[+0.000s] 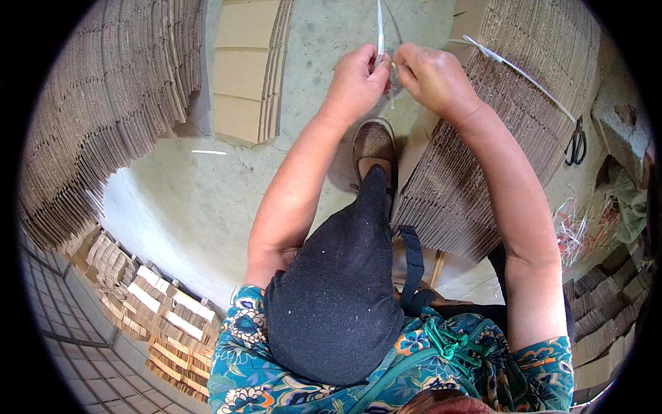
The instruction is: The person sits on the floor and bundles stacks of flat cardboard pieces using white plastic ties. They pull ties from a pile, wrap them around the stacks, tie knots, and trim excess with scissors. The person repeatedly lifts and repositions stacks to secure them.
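Two hands meet above a raised knee in dark cloth [345,290] and a worn shoe [374,145], the left hand [355,83] and right hand [431,77] each closed in a pinch on a thin white plastic strap [380,31], held taut between them, seemingly to keep it under control. Just right of the shoe leans a bundle of flattened cardboard [476,172], a second strap [517,72] across it, scissors [576,141] beyond; more cardboard stacks [103,103] fan out at left, and a smaller pile [245,69] lies on the concrete floor [207,200], none blocking the hands
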Available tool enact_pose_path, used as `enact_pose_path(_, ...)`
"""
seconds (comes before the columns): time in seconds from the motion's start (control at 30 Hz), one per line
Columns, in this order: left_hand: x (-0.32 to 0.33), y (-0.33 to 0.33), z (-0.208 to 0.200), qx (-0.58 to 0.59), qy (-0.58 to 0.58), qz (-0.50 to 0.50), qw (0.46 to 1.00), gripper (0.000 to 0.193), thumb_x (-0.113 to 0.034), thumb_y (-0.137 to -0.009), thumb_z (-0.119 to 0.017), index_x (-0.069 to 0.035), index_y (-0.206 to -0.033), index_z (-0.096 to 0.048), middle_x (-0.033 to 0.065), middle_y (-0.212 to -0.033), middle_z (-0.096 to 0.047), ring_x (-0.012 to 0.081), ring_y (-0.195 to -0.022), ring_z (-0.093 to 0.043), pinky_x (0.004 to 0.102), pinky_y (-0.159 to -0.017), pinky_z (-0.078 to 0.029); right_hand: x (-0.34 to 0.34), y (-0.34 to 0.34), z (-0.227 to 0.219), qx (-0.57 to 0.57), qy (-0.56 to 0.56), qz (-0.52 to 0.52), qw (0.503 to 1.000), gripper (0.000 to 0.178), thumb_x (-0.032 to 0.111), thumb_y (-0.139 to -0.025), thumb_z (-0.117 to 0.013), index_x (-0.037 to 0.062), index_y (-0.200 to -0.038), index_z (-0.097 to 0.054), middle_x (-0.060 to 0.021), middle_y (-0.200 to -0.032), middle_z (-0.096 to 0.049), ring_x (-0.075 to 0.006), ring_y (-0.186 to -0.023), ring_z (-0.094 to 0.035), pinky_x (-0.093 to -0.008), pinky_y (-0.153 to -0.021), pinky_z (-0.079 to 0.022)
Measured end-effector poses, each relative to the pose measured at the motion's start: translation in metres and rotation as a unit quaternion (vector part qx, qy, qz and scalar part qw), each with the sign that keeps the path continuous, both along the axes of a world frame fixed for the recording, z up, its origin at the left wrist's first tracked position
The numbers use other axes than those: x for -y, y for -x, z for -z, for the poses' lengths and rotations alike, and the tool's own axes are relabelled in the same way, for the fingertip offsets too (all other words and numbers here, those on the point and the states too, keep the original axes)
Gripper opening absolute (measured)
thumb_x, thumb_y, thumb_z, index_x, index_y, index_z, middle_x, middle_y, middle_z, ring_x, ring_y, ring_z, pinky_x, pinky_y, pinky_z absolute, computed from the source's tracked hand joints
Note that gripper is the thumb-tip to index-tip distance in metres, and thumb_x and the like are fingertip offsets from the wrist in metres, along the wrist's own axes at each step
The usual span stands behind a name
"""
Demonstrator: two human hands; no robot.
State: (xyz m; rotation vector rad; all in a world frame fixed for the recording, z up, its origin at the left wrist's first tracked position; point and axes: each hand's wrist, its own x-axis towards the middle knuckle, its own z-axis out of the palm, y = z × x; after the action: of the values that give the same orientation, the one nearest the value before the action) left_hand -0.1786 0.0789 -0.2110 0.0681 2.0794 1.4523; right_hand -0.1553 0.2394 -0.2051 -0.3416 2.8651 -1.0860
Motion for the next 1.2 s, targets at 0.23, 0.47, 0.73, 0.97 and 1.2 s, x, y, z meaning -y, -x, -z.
enact_pose_path(0.23, -0.003, -0.007, 0.009, 0.023, -0.027, -0.035, 0.999, 0.011, -0.011, -0.089, -0.053, 0.0, -0.089, -0.053, 0.0041, -0.068, -0.058, 0.0101, -0.057, -0.055, 0.0233, -0.053, -0.046, -0.001, 0.001, 0.001, -0.007, -0.005, -0.011, 1.0, 0.014, 0.017, -0.076, -0.055, 0.0041, -0.078, -0.052, -0.0184, -0.068, -0.059, -0.0375, -0.067, -0.059, -0.0462, -0.06, -0.047)
enact_pose_path(0.47, -0.009, -0.013, 0.005, 0.116, -0.139, -0.114, 0.977, 0.011, -0.012, -0.089, -0.053, -0.001, -0.092, -0.053, 0.0034, -0.07, -0.058, 0.0099, -0.06, -0.055, 0.0218, -0.056, -0.045, -0.006, -0.001, 0.002, 0.037, 0.037, 0.01, 0.999, 0.014, 0.018, -0.077, -0.054, 0.0051, -0.081, -0.052, -0.019, -0.068, -0.058, -0.0381, -0.067, -0.058, -0.0456, -0.058, -0.046)
enact_pose_path(0.73, -0.001, -0.009, 0.005, 0.122, -0.15, -0.123, 0.973, 0.016, -0.01, -0.086, -0.059, -0.001, -0.099, -0.056, 0.0025, -0.072, -0.058, 0.0083, -0.062, -0.055, 0.0201, -0.058, -0.045, -0.012, 0.005, -0.003, 0.163, 0.129, 0.026, 0.978, 0.014, 0.013, -0.082, -0.056, 0.0016, -0.088, -0.052, -0.0121, -0.068, -0.062, -0.0187, -0.066, -0.065, -0.0286, -0.06, -0.048)
enact_pose_path(0.97, -0.002, -0.005, -0.002, 0.124, -0.141, -0.107, 0.976, 0.013, -0.01, -0.085, -0.06, -0.002, -0.095, -0.058, 0.0025, -0.072, -0.059, 0.0075, -0.061, -0.053, 0.0198, -0.057, -0.044, -0.014, 0.005, -0.006, 0.159, 0.127, 0.011, 0.979, 0.013, 0.012, -0.082, -0.055, 0.0008, -0.088, -0.052, -0.0127, -0.071, -0.063, -0.0173, -0.071, -0.066, -0.0277, -0.061, -0.048)
enact_pose_path(1.2, -0.002, -0.005, 0.001, 0.122, -0.183, -0.106, 0.97, 0.013, -0.007, -0.085, -0.059, -0.002, -0.096, -0.054, 0.0034, -0.072, -0.058, 0.0079, -0.061, -0.054, 0.0185, -0.053, -0.042, -0.012, 0.004, 0.005, 0.179, 0.237, 0.027, 0.955, 0.014, 0.012, -0.078, -0.058, 0.001, -0.087, -0.054, -0.0154, -0.068, -0.063, -0.0227, -0.066, -0.065, -0.0316, -0.058, -0.049)
